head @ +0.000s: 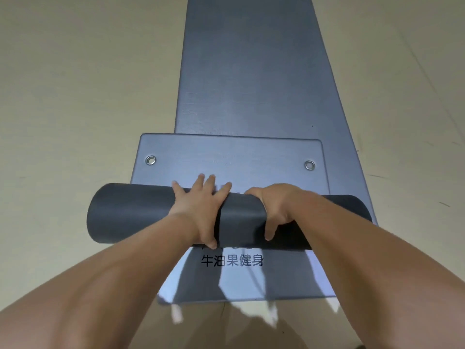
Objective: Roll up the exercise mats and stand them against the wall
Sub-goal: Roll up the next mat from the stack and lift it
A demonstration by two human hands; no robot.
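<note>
On blue-grey mat [289, 278] — "牛油果健身"

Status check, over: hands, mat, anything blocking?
Left hand and right hand both grip the rolled mat. Roll lies across a flat eyelet mat on the floor. Unrolled long mat stretches ahead.

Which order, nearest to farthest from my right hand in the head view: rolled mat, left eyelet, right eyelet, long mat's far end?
1. rolled mat: gripped by the right hand.
2. right eyelet: just ahead, right side.
3. left eyelet: ahead, far left.
4. long mat: its far end, top of view.
</note>
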